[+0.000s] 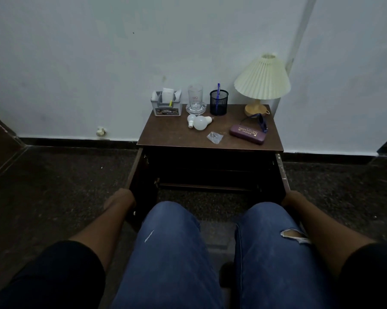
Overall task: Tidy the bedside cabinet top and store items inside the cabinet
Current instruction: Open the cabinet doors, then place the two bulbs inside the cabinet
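Our left hand (119, 198) and right hand (294, 200) grip the dark wooden cabinet's (210, 134) 2 open doors, while beyond our fingers its top carries a black mesh cup (218, 105) holding 1 blue pen (218, 88) and a grey organiser box (166, 107) holding papers.

Surface: brown cabinet top (172, 132)
Rear row: grey organiser (166, 106); glass (195, 99); mesh pen cup (219, 102); lamp (262, 82)
Front: two bulbs (199, 122); plastic packet (214, 137); sunglasses (261, 122); purple case (247, 134)

Left hand (121, 198) and right hand (294, 199) extended forward (fingers hidden), arms apart
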A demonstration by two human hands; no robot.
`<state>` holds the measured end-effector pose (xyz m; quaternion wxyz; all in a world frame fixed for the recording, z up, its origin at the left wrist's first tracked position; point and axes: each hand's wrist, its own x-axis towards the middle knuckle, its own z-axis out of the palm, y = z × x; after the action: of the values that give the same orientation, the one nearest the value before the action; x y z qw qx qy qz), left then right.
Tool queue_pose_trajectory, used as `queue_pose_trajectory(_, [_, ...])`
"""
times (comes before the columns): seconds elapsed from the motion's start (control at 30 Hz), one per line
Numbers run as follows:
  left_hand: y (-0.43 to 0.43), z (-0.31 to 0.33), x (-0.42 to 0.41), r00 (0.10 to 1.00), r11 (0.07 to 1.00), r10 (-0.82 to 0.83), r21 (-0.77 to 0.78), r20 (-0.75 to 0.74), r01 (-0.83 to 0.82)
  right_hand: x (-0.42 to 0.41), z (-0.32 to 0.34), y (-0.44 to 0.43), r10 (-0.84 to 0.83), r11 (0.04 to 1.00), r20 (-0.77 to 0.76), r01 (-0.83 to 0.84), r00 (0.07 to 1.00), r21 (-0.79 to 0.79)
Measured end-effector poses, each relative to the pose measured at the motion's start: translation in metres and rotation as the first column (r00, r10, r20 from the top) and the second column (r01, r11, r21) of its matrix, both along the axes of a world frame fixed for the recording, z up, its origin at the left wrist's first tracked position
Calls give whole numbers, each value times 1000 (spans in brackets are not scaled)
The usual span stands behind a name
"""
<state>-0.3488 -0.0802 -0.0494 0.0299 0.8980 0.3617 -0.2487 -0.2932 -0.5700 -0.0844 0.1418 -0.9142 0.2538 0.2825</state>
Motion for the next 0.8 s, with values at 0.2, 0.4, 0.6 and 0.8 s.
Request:
queue_pose_trajectory(0.2, [0, -6, -1, 991, 999, 35, 31, 131, -39, -3, 46, 44, 5, 984, 372, 62, 928, -168])
queue_pose_trajectory(0.4, [-27, 9, 29, 928, 990, -142, 69, 343, 125, 29, 62, 109, 275, 960, 464, -270, 842, -78])
queue_pose_trajectory(0.6, [-67, 11, 88, 754, 854, -251, -228, 608, 468, 72, 72, 177, 509, 750, 543, -654, 668, 102])
queue_pose_trajectory(0.8, [-97, 16, 160, 589, 778, 4, -373, 808, 506, 131, 79, 225, 388, 712, 734, -687, 558, 146])
